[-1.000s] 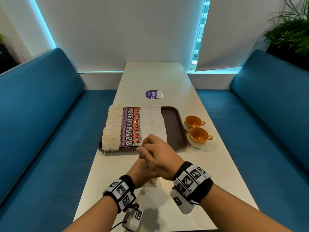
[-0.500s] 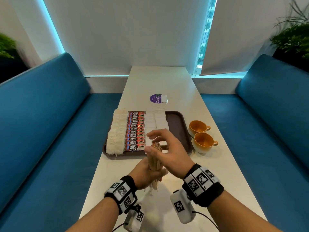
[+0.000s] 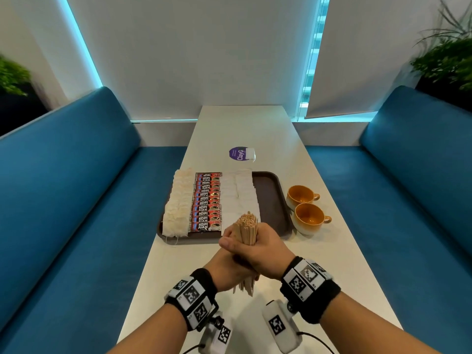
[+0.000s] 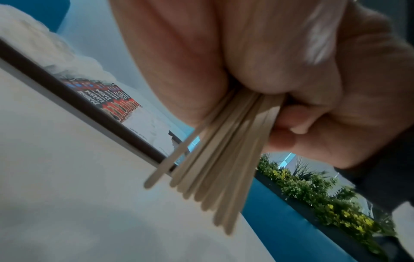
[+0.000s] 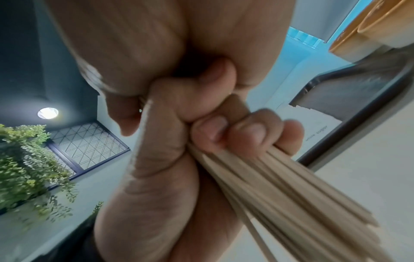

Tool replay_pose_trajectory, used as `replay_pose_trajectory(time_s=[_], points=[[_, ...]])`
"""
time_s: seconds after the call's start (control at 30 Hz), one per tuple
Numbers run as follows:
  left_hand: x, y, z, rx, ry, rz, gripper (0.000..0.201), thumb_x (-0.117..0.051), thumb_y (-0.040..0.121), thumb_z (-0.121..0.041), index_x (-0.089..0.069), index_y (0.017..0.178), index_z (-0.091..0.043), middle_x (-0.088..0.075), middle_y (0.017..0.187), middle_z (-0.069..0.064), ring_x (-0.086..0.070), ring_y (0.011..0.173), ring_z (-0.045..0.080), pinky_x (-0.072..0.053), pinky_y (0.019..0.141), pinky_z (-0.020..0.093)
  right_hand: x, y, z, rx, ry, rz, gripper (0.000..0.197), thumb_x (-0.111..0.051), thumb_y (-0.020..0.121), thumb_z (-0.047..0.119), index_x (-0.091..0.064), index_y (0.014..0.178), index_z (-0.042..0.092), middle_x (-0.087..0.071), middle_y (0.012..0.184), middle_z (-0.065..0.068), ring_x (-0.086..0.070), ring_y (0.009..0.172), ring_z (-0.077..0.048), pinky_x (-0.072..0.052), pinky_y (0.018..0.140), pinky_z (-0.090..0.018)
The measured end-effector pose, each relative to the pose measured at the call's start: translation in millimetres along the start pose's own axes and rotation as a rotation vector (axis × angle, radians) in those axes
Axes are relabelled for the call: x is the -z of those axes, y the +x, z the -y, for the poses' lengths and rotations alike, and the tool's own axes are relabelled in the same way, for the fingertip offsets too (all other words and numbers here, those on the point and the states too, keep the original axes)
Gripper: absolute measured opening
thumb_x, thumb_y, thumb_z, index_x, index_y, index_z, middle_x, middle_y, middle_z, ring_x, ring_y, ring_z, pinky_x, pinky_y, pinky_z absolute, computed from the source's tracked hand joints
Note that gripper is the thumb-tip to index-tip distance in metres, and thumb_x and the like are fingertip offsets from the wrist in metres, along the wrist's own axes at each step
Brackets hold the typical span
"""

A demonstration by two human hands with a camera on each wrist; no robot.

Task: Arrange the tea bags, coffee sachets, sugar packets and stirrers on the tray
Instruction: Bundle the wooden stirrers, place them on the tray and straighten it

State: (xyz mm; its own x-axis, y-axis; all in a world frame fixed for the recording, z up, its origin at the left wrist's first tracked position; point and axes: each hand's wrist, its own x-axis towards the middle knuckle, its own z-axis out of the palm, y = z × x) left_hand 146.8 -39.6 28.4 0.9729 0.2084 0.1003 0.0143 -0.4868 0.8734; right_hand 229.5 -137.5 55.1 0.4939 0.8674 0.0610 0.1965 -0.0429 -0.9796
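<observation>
Right hand [image 3: 258, 247] had closed round the stirrers [image 3: 246, 229] over my left hand [image 3: 227, 270]; both grips held the upright bundle; the tray's [image 3: 272, 200] bare strip lay ahead-right.

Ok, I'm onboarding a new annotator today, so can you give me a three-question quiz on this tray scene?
1. True or false: both hands grip the stirrers.
2. Which strip of the tray is bare?
A. left
B. middle
C. right
3. Fill in: the two orange cups stand on the ____, right of the tray.

Key
1. True: the left hand and the right hand wrap one bundle, held above the table.
2. C: tea bags, coffee sachets and sugar packets fill the rest.
3. table
</observation>
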Motion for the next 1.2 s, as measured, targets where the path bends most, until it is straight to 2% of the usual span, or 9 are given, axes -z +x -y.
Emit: replay_pose_trajectory(time_s=[0.17,0.3,0.43,0.5,0.6,0.8,0.9,1.0,1.2], points=[[-1.3,-4.2,5.1,0.064,-0.149,0.074,0.046,-0.073,0.078,-0.009,-0.054,0.115,-0.028,-0.066,0.106,-0.008,-0.065,0.098,-0.005,-0.053,0.088,0.017,-2.8,3.4,-2.2,-0.007,0.043,-0.085,0.024,-0.076,0.091,0.032,-0.075,0.092,0.008,-0.074,0.086,-0.009,-0.07,0.083,-0.015,-0.059,0.085,-0.033],[-1.9,-7.8,8.2,0.138,-0.263,0.112,0.038,-0.079,0.075,-0.01,-0.062,0.11,-0.015,-0.075,0.094,0.005,-0.073,0.087,0.018,-0.061,0.08,0.036,-2.1,1.5,7.3,0.011,0.054,-0.133,0.026,-0.072,0.093,0.034,-0.076,0.085,0.01,-0.076,0.081,-0.001,-0.072,0.081,-0.012,-0.056,0.079,-0.021],[-2.8,-12.1,16.7,0.216,-0.31,0.145,0.037,-0.086,0.079,-0.013,-0.065,0.109,-0.007,-0.07,0.1,0.026,-0.071,0.089,0.038,-0.059,0.085,0.055,-5.3,-2.7,14.2,-0.005,0.167,-0.122,0.03,-0.07,0.094,0.031,-0.073,0.086,0.003,-0.075,0.08,-0.013,-0.074,0.073,-0.021,-0.059,0.073,-0.026],[-3.3,-11.3,14.0,0.195,-0.309,0.168,0.028,-0.082,0.084,-0.013,-0.065,0.105,-0.012,-0.068,0.093,0.028,-0.071,0.078,0.027,-0.063,0.071,0.046,-6.0,-4.8,17.9,-0.012,0.198,-0.11,0.028,-0.071,0.093,0.033,-0.072,0.085,0.006,-0.075,0.08,-0.012,-0.073,0.07,-0.022,-0.06,0.072,-0.028],[-5.5,-8.0,3.8,0.132,-0.109,0.139,0.034,-0.073,0.092,-0.013,-0.052,0.106,-0.035,-0.063,0.092,-0.004,-0.064,0.07,0.001,-0.054,0.057,0.017,-6.9,-6.0,19.4,-0.005,0.278,-0.112,0.02,-0.078,0.087,0.026,-0.067,0.088,0.009,-0.071,0.074,-0.011,-0.07,0.066,-0.025,-0.059,0.067,-0.032],[-9.4,-11.8,11.4,0.281,-0.099,0.19,0.033,-0.07,0.086,0.003,-0.05,0.078,-0.022,-0.053,0.063,-0.01,-0.05,0.042,0.0,-0.042,0.044,0.021,-7.4,-6.9,7.5,-0.012,0.292,-0.075,0.029,-0.083,0.082,0.022,-0.065,0.086,0.0,-0.063,0.064,-0.012,-0.062,0.057,-0.025,-0.056,0.065,-0.035],[-8.9,-10.5,9.8,0.231,-0.112,0.203,0.021,-0.073,0.086,-0.001,-0.059,0.094,-0.016,-0.063,0.078,-0.004,-0.061,0.061,0.005,-0.052,0.054,0.022,-9.6,-6.5,2.6,-0.045,0.211,-0.082,0.049,-0.08,0.085,0.034,-0.058,0.074,-0.008,-0.059,0.061,-0.017,-0.058,0.057,-0.029,-0.054,0.065,-0.032],[4.9,-11.8,15.1,0.207,-0.056,0.251,0.066,-0.086,0.079,-0.018,-0.046,0.128,-0.039,-0.06,0.114,-0.021,-0.059,0.102,-0.011,-0.049,0.089,0.011,-8.6,-5.9,-0.9,-0.026,0.139,-0.13,0.047,-0.078,0.085,0.036,-0.059,0.068,-0.003,-0.058,0.058,-0.011,-0.056,0.056,-0.022,-0.051,0.062,-0.027],[57.6,-17.7,24.0,0.103,0.104,0.013,0.06,-0.061,0.076,-0.007,-0.05,0.122,-0.043,-0.054,0.125,-0.022,-0.054,0.12,0.005,-0.05,0.099,0.031,-6.6,-9.4,-42.2,-0.101,0.155,-0.209,0.034,-0.079,0.087,0.03,-0.065,0.069,0.004,-0.059,0.058,-0.011,-0.055,0.052,-0.019,-0.051,0.057,-0.029]])
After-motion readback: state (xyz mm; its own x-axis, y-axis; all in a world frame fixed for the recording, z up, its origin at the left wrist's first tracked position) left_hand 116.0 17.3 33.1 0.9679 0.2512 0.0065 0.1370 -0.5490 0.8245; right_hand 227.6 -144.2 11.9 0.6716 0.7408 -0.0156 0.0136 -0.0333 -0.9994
